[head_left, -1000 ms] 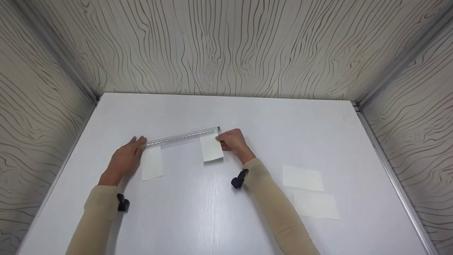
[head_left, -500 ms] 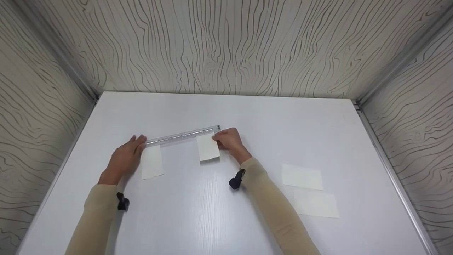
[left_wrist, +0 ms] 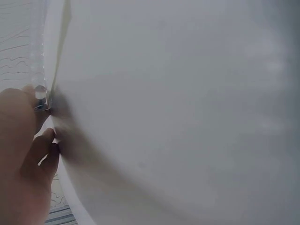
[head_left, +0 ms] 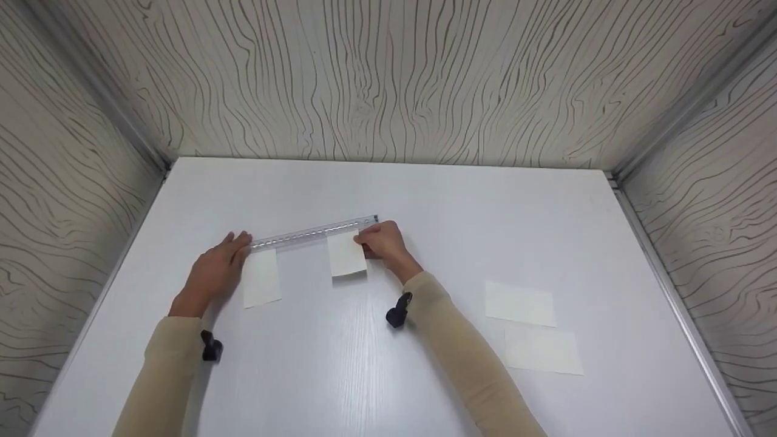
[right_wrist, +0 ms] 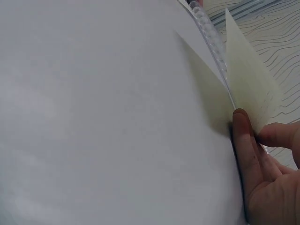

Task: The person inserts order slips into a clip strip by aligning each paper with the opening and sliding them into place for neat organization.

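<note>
A clear plastic ruler (head_left: 309, 233) lies slanted across the white table. My left hand (head_left: 217, 272) rests on its left end, fingers reaching forward and pressing it down; in the left wrist view the fingertips (left_wrist: 49, 136) touch the surface beside the ruler's end. Below that end lies a flat cream paper slip (head_left: 261, 278), its top edge at the ruler. My right hand (head_left: 385, 246) pinches a second cream slip (head_left: 347, 254) by its upper right corner, between thumb and fingers. This slip's top meets the ruler, while its lower edge lifts off the table and casts a shadow.
Two more cream slips, an upper one (head_left: 520, 303) and a lower one (head_left: 543, 351), lie on the right side of the table (head_left: 449, 200). Wood-patterned walls (head_left: 388, 79) enclose the table at the back and sides. Both wrists carry small black cameras (head_left: 397, 311).
My right hand has slid the pinched slip leftward along the ruler, towards the other slip. The left hand, the ruler and the other slips have stayed in place.
</note>
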`<state>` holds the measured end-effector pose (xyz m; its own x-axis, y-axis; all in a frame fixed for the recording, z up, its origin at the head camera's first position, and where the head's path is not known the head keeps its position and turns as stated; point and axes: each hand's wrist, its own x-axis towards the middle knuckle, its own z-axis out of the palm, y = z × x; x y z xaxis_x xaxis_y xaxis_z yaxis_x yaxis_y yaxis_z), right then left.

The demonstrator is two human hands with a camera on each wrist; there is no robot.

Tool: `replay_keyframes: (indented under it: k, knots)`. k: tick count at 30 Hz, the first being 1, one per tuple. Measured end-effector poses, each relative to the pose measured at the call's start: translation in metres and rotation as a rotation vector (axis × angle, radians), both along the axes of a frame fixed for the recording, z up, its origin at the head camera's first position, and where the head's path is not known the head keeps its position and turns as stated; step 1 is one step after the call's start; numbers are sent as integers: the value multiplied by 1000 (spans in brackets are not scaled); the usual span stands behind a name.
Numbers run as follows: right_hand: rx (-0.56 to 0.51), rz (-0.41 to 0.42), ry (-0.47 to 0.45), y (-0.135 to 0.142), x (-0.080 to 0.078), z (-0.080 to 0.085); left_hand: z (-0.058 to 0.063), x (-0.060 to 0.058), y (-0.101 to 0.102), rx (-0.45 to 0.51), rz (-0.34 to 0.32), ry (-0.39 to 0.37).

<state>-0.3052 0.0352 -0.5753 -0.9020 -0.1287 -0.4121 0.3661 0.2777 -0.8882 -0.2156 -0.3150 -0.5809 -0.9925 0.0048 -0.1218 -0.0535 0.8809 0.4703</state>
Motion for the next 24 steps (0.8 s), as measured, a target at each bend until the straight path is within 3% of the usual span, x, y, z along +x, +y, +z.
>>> replay_keyframes:
  k: [9,24]
  knots:
    - [-8,17,31,-6,3,-2,-4,0,0,-36,-13,35]
    - [4,15,26,-17,6,-2,-3,1,1,-14,-5,39]
